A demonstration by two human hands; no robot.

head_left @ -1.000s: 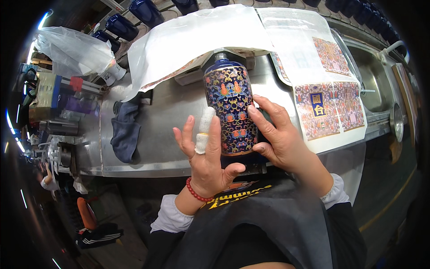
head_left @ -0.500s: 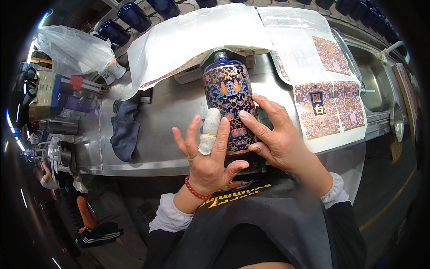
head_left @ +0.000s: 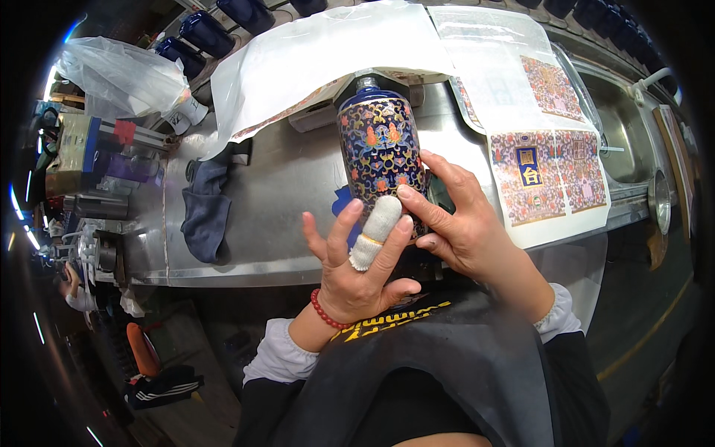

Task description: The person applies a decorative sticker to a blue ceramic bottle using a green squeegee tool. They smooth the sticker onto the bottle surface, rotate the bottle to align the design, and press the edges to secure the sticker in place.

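A dark blue bottle [head_left: 378, 141] with a dense, colourful floral pattern lies tilted in front of me, its neck pointing away. My right hand [head_left: 469, 231] holds it along its right side, with fingertips on the side and front. My left hand [head_left: 356, 287] has its fingers spread. A white knit finger cover [head_left: 377, 232], banded near its base, is on one finger that rests against the lower front of the bottle. A red bead bracelet [head_left: 325, 311] circles my left wrist. The bottle's base is partly hidden behind my hands.
Printed floral transfer sheets [head_left: 551, 182] lie at the right, beside a metal sink [head_left: 622, 123]. A white sheet [head_left: 320, 59] arches behind the bottle. Left on the metal table [head_left: 275, 201] lies a dark cloth [head_left: 205, 212]. Several blue bottles [head_left: 207, 33] line the back.
My left hand has slid down and to the right, bringing its covered finger lower over the bottle's front. My right hand stays almost in place on the bottle.
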